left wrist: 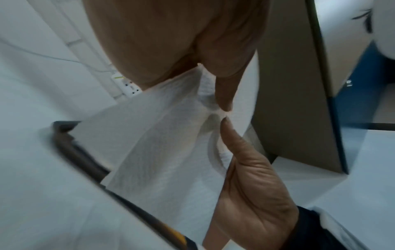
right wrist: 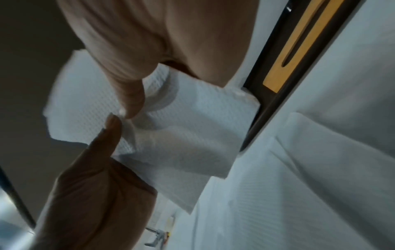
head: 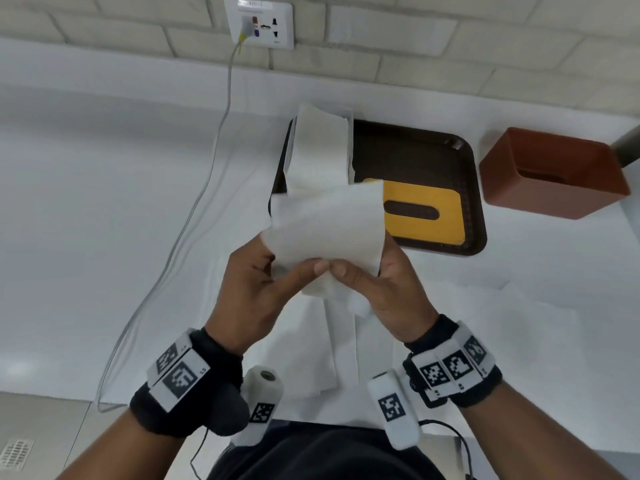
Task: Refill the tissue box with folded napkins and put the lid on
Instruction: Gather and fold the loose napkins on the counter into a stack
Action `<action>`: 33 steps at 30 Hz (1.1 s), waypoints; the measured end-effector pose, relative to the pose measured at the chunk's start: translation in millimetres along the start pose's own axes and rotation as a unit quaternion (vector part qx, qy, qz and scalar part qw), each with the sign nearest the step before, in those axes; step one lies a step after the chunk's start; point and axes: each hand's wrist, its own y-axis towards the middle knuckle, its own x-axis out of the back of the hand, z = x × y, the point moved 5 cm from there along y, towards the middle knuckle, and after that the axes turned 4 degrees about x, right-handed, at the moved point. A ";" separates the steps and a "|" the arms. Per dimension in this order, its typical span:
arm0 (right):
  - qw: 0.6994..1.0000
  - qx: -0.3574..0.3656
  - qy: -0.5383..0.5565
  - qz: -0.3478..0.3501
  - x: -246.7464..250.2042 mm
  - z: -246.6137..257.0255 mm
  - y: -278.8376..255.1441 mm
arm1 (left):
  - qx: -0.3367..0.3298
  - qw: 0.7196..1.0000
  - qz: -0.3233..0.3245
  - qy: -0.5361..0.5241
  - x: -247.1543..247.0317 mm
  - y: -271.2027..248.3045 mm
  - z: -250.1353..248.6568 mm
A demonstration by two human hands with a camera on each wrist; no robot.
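Your left hand (head: 254, 289) and right hand (head: 384, 289) both pinched one white napkin (head: 329, 226) between thumb and fingertips, thumbs meeting at its near edge, the sheet lifted above the table (head: 104, 202) and bowed over your fingers; the left wrist view showed your thumb and forefinger closed on a gathered corner of the napkin (left wrist: 162, 143), and the right wrist view showed the same kind of pinch on the napkin (right wrist: 192, 128). The wristbands (head: 180, 375) carried black-and-white square codes; small digits beside them were too blurred to read. Beyond your hands lay a dark tray (head: 415, 150) holding a stack of napkins (head: 318, 147) at its left and the yellow lid (head: 426, 213), slot up, flat at its near side. The red-brown box (head: 554, 174) stood on the table just right of the tray, open and apart from the lid. The table was covered in white cloth, against a pale brick wall with a socket (head: 259, 24) and a grey cable (head: 194, 209) hanging from it.
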 end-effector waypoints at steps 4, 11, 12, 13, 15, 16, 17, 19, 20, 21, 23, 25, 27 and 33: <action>0.988 -0.067 -0.133 0.029 -4.8 -40.2 3.6 | 0.101 0.994 0.028 0.010 6.0 -5.0 44.2; 0.989 -0.088 -0.116 0.028 -9.4 -44.0 8.7 | 0.010 0.998 -0.062 -0.001 31.3 -1.1 25.7; 0.987 -0.107 -0.116 0.005 -3.7 -43.7 8.2 | -0.001 0.995 -0.097 -0.011 41.4 0.6 18.6; 0.982 -0.131 -0.137 -0.020 3.6 -45.5 5.7 | -0.003 0.991 -0.131 -0.023 52.1 1.8 13.6; 0.951 -0.181 -0.248 -0.036 18.0 -52.3 -3.9 | 0.017 0.977 -0.194 -0.088 71.1 3.3 6.6; 0.923 -0.203 -0.327 -0.011 21.2 -57.3 -10.8 | 0.037 0.969 -0.208 -0.129 77.7 3.0 7.0; 0.886 -0.227 -0.403 0.027 19.9 -62.4 -18.2 | 0.056 0.963 -0.217 -0.151 83.6 2.4 9.4; 0.815 -0.255 -0.513 0.090 9.4 -70.9 -28.6 | 0.093 0.961 -0.225 -0.132 93.7 0.3 17.9; 0.790 -0.254 -0.548 0.103 2.4 -72.9 -29.9 | 0.116 0.960 -0.226 -0.117 95.8 -2.2 23.5; 0.772 -0.244 -0.576 0.109 -4.5 -73.9 -29.0 | 0.138 0.958 -0.226 -0.109 96.0 -5.4 28.5; 0.745 -0.224 -0.618 0.118 -16.7 -77.6 -24.1 | 0.166 0.954 -0.224 -0.114 91.8 -12.7 36.3; 0.732 -0.218 -0.633 0.129 -26.1 -80.4 -18.4 | 0.178 0.951 -0.214 -0.131 85.7 -18.8 40.8; 0.744 -0.234 -0.612 0.132 -28.2 -82.4 -15.1 | 0.179 0.952 -0.210 -0.134 81.4 -23.0 41.3; 0.870 -0.277 -0.404 0.058 4.4 -80.5 -21.0 | 0.170 0.950 -0.220 -0.140 86.1 -22.6 35.4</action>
